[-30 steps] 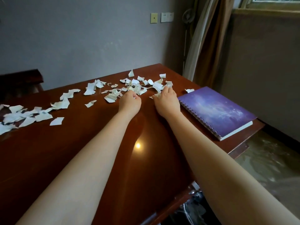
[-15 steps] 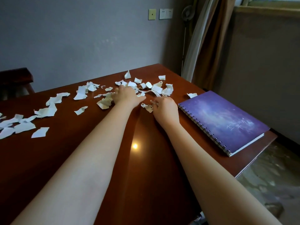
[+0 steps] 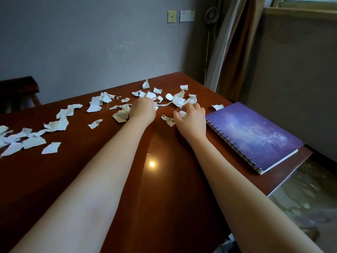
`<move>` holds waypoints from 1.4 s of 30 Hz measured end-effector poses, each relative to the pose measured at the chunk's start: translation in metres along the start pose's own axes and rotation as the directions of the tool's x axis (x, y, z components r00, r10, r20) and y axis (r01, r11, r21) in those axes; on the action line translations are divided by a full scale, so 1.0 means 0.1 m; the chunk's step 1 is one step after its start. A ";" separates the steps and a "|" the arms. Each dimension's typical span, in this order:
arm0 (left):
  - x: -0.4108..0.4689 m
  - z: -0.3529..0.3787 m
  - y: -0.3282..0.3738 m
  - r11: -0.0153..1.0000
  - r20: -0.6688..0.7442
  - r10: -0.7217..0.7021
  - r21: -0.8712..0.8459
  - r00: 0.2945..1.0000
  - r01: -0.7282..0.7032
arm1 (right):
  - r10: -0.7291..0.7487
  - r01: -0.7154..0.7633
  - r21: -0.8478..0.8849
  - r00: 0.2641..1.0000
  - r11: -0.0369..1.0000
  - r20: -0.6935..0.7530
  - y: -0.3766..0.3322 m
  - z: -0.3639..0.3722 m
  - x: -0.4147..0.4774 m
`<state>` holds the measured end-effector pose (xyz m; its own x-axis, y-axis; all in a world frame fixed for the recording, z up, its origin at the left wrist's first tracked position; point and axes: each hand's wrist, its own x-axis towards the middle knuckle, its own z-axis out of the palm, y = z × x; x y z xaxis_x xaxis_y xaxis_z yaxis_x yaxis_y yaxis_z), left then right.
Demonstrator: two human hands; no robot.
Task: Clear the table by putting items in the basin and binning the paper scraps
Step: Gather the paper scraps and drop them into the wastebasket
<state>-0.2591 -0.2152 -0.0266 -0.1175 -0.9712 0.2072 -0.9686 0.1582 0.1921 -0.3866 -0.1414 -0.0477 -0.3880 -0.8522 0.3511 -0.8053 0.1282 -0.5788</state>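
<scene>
My left hand (image 3: pixel 143 111) curled into paper scraps (image 3: pixel 94 106) mid-pile, fingers closed round some. My right hand (image 3: pixel 191 119) just beside, fingers (image 3: pixel 189 106) clawed, pinching one scrap. More scraps trail left across tabletop (image 3: pixel 164 189). Purple spiral notebook (image 3: pixel 255 136) right, at tabletop edge; cover writing too faint. Open room: near tabletop, between forearms.

Both hands reach into paper scraps (image 3: pixel 177 101) at frame centre. The left hand (image 3: pixel 143 111) grips some scraps; the right hand (image 3: pixel 191 118) curls round one beside a purple notebook (image 3: pixel 255 134).
</scene>
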 end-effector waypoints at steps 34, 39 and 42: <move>-0.82 -0.67 -0.24 0.756 -0.057 -0.084 -0.654 0.995 0.026 | 0.071 -0.089 0.401 0.996 0.912 0.058 -0.16 -0.26 -0.15; -1.06 -0.80 -0.15 0.713 -0.096 -0.064 -0.701 0.993 -0.022 | 0.118 -0.130 0.504 0.991 0.854 0.057 -0.22 -0.44 -0.33; -1.21 -0.88 -0.12 0.693 -0.113 -0.058 -0.720 0.992 -0.042 | 0.130 -0.138 0.535 0.990 0.833 0.053 -0.22 -0.51 -0.47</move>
<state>-0.2138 -0.0838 0.0301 -0.0355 -0.9522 0.3033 -0.5081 0.2785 0.8150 -0.3735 -0.0782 -0.0133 -0.4652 -0.8540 0.2330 -0.3775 -0.0467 -0.9248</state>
